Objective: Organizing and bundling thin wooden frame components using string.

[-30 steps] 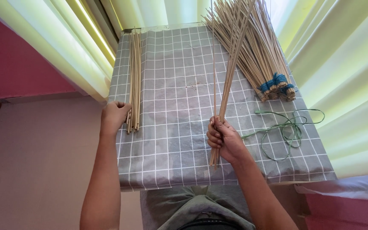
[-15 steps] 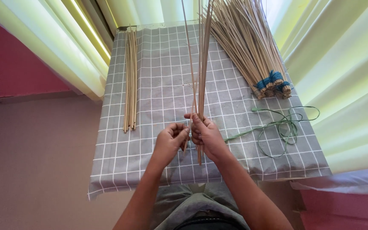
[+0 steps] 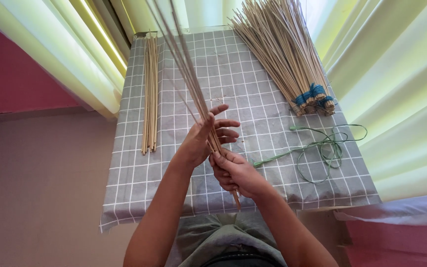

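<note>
A small bunch of thin, pale straw-coloured sticks [image 3: 189, 74] stands tilted above the middle of the tabletop [image 3: 139, 193], its upper ends leaning up and to the left out of view and its lower ends poking out below the person's hands. The right hand [image 3: 235, 173] has its grip closed around the lower part of the bunch, fingers wrapped tight, near the front edge of the tabletop. The left hand [image 3: 206, 138] sits just above it, touching the same sticks with the thumb and palm against them while the fingers are spread and open, so this grip is loose rather than clenched. The two hands touch each other along the bunch.

The tabletop is covered by a grey cloth with a white grid pattern [image 3: 243, 79]. On its left side lies a narrow, flat row of similar pale sticks [image 3: 149, 94], straight and pointing away from the person, well apart from the hands. At the far right lies a large fanned sheaf of pale sticks bound with blue cord [image 3: 282, 54] at its near end. Just below that binding, a loose tangle of thin green string [image 3: 322, 148] curls across the cloth, one strand running towards the right hand. Pale yellow-green curtains [image 3: 396, 89] hang on both sides, and a pink wall [image 3: 11, 74] shows at left.
</note>
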